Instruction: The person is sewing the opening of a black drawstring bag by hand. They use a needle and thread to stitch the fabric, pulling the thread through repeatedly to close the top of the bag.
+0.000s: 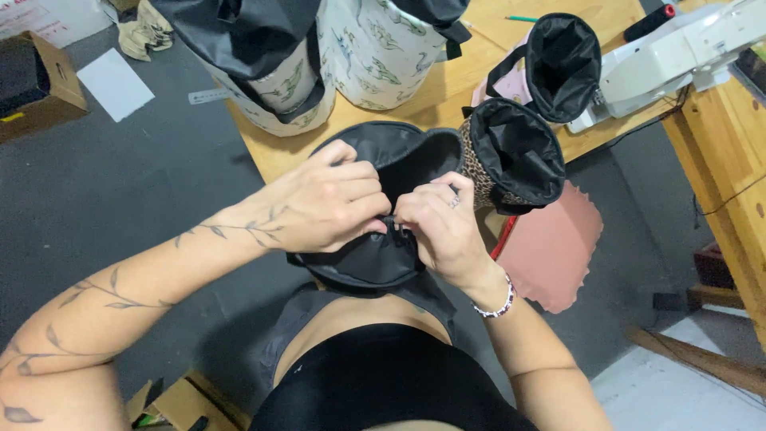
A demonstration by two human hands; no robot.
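The left hand (335,199) and the right hand (439,227) meet fingertip to fingertip, both curled closed and pinching the rim of a black bag (375,255), at what looks like its zipper. The bag sits at the near edge of the wooden table (447,88), held against the person's body. Its open mouth faces up and away from the person, and its long axis runs left to right across the view. Just right of the right hand, touching the bag, a leopard-print bag (511,156) with black lining stands open-mouthed. A pink bag (558,64) lies beyond it, and two white printed bags (375,60) crowd the far side. To the left, dark floor (120,183) lies open past the table's edge.
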